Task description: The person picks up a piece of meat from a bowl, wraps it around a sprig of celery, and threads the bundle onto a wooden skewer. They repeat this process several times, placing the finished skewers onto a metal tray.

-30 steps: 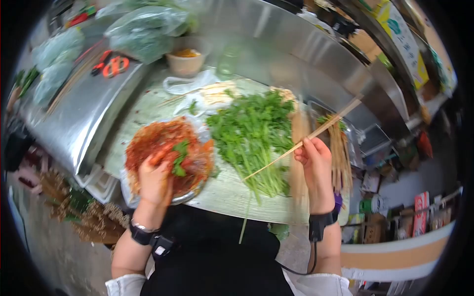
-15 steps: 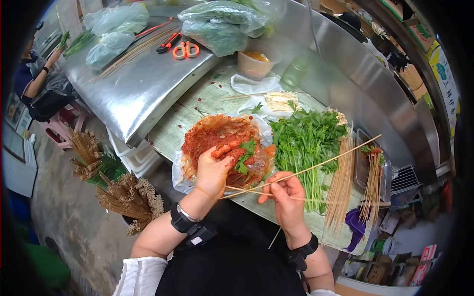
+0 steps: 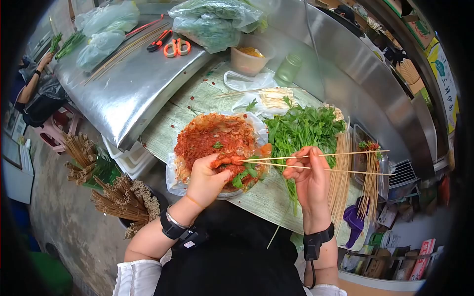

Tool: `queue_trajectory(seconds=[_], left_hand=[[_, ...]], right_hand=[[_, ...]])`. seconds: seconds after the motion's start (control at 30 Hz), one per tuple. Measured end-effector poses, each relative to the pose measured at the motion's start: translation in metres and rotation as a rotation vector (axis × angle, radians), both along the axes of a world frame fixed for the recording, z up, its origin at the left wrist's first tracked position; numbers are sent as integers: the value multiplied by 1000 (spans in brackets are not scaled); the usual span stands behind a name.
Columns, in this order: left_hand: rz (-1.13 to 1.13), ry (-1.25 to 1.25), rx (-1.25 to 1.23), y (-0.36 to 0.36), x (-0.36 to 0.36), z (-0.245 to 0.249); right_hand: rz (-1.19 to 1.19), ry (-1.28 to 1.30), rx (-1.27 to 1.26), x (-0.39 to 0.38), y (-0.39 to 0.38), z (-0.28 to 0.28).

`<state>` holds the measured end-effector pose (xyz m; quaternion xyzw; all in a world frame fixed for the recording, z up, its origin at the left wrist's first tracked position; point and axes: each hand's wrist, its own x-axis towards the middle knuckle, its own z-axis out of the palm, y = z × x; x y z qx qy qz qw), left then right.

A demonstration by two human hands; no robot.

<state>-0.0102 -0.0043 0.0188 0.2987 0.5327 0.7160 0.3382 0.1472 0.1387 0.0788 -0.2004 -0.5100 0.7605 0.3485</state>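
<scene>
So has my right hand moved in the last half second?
Yes. Judged against the leafy greens lying on the table, the right hand has moved right and up the picture, over their stems.

The counter [image 3: 133,93] at upper left is smooth, glossy metal; the table [image 3: 163,132] at centre has a matt, grained-looking surface. Right of centre, the thin sticks [image 3: 363,153] look like dull, bare wood. Crinkled, shiny plastic film [image 3: 175,176] surrounds rough, wet-looking paste [image 3: 200,143]. Below, the black cloth [image 3: 222,256] looks matt.
</scene>
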Motion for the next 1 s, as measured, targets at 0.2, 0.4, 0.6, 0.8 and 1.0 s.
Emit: queue_trajectory(seconds=[0.2, 0.4, 0.6, 0.8, 1.0], left_hand=[[-26, 99, -26, -1, 1, 3], [5, 172, -27, 1, 2, -2], [-135, -220, 62, -4, 1, 1], [-194, -494, 18, -2, -1, -2], [-174, -498, -5, 0, 1, 0]], right_hand=[[17, -95, 5, 2, 4, -3], [36, -211, 59, 8, 4, 8], [7, -238, 120, 8, 1, 8], [-14, -244, 170, 7, -3, 10], [-15, -224, 198, 8, -4, 5]])
